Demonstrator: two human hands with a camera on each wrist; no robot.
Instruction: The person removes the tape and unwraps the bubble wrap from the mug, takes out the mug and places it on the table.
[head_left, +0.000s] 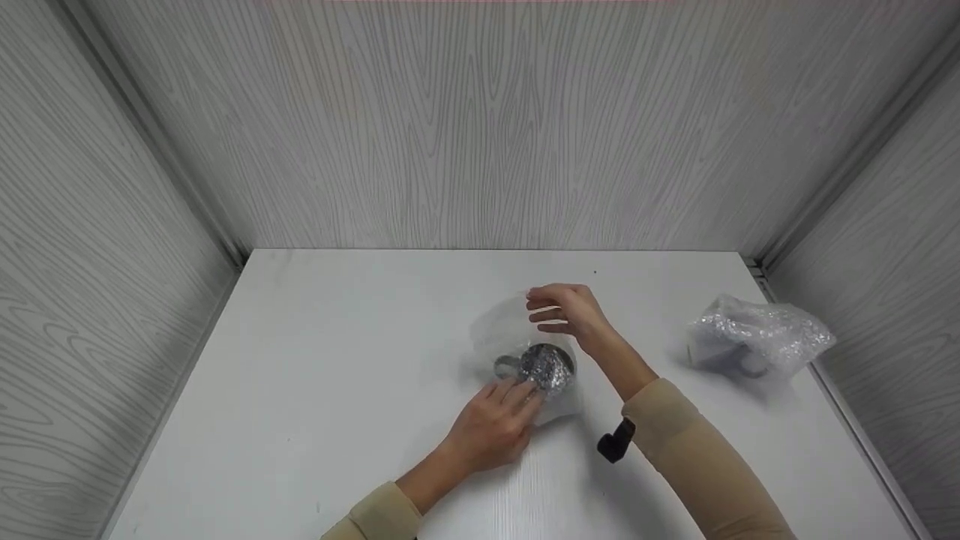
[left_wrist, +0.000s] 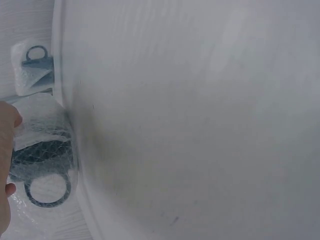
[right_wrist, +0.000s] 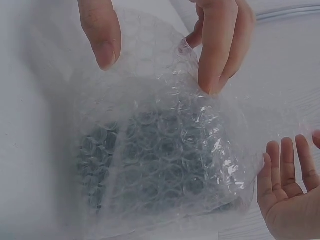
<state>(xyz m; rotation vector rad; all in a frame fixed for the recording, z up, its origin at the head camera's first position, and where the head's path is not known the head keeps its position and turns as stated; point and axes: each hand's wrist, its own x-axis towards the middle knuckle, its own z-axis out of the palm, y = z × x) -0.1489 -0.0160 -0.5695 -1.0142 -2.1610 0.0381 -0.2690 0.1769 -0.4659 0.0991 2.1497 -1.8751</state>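
A dark mug [head_left: 547, 369], its ring handle [head_left: 507, 367] pointing left, lies inside clear bubble wrap [head_left: 501, 328] at the middle of the white table. My left hand [head_left: 491, 429] rests its extended fingers on the near side of the wrapped mug. Over the far side of the wrap, my right hand [head_left: 571, 313] has loosely bent, spread fingers, with the fingertips right at the wrap's upper edge. In the right wrist view, the thumb [right_wrist: 102, 42] and the fingers stand well apart against the bubble wrap [right_wrist: 165, 135]. The mug's dark body shows blurred through the bubbles.
A second mug in bubble wrap [head_left: 761, 337] sits at the table's right side, also seen in the left wrist view as a small wrapped mug [left_wrist: 34, 67]. Grey wood-grain panels [head_left: 480, 127] enclose the table [head_left: 300, 390] at the back and both sides.
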